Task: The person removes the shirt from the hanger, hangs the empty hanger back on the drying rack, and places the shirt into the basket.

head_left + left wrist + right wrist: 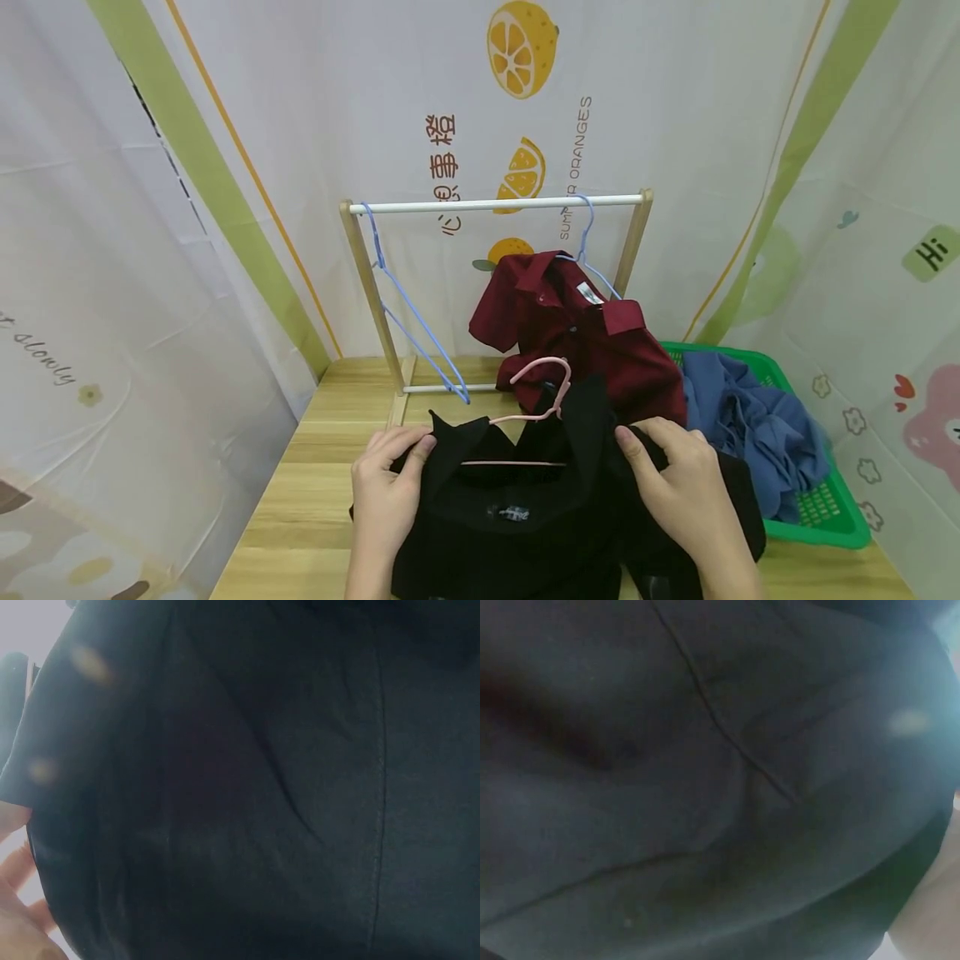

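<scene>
A black collared shirt (517, 550) is held up over the table's front by both hands, with a pink hanger (558, 392) inside its neck. The hanger's hook stands out above the collar, and its lower bar crosses the neck opening. My left hand (386, 483) pinches the shirt near the left collar, thumb on top. On the other side, my right hand (675, 483) grips the shoulder cloth between thumb and fingers. Dark fabric (247, 787) fills most of the left wrist view, with fingertips at its left edge. Similar cloth (705, 795) covers the right wrist view.
Behind the shirt stands a small rack with a white rail (480, 204). A bare blue hanger (420, 317) hangs at its left, and a dark red shirt (577, 333) on another blue hanger at its right. A green basket (825, 533) holds blue clothing (750, 425).
</scene>
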`<state>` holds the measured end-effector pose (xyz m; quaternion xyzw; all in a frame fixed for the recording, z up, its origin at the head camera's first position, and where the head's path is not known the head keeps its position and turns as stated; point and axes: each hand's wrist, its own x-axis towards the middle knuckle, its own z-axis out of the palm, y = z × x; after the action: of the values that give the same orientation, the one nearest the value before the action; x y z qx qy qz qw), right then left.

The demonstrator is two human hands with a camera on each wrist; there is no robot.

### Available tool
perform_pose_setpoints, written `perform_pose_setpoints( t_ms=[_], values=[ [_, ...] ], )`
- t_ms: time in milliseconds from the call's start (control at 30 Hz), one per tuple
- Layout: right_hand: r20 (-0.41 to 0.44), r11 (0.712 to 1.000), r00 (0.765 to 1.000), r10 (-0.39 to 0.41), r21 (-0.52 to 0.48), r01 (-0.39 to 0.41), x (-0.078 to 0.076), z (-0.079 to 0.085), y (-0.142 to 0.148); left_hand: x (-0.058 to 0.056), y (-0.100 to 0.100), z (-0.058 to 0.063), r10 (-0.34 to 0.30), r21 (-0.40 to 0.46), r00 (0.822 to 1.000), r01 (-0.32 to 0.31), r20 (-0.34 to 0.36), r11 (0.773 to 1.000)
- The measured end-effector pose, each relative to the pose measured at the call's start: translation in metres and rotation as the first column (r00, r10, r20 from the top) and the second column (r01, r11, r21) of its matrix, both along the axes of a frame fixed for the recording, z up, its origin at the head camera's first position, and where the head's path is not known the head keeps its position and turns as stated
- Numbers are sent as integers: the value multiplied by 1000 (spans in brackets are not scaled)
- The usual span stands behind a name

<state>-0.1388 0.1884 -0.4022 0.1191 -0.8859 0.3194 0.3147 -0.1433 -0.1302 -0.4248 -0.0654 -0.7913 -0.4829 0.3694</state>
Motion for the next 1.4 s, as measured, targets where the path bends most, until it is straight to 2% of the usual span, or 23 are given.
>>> perform_pose_setpoints(
  t_ms=[133,367,500,567,633,733,867,967,1200,1400],
  values=[
    [-47,996,995,83,-15,-83,0,-1,-1,1,1,0,1,0,1000,-1,-9,1000],
    [8,965,970,243,-101,-241,4,0,1,2,-1,-2,27,13,1000,-27,-7,1000],
    [-82,949,947,311,-32,-315,1,1,5,3,-7,-1,21,6,999,-21,-42,1000],
    [-135,946,937,323,7,-325,-1,1,7,4,-9,1,10,2,998,-10,-60,1000],
    [-171,950,935,312,27,-312,-2,2,8,5,-11,2,7,-1,997,-7,-73,1000],
    [-186,966,948,258,34,-256,-2,4,10,6,-12,3,1,6,996,0,-84,1000],
    [-160,988,975,154,17,-153,-1,5,12,7,-13,3,-4,12,996,5,-93,1000],
    [-134,994,985,104,-8,-106,1,4,14,7,-14,3,-17,11,996,19,-90,1000],
    [-166,992,980,108,-51,-117,3,1,15,7,-14,1,-41,11,997,41,-60,999],
    [-162,993,981,103,-44,-112,4,-1,14,7,-13,0,-41,9,997,42,-72,999]
  ],
)
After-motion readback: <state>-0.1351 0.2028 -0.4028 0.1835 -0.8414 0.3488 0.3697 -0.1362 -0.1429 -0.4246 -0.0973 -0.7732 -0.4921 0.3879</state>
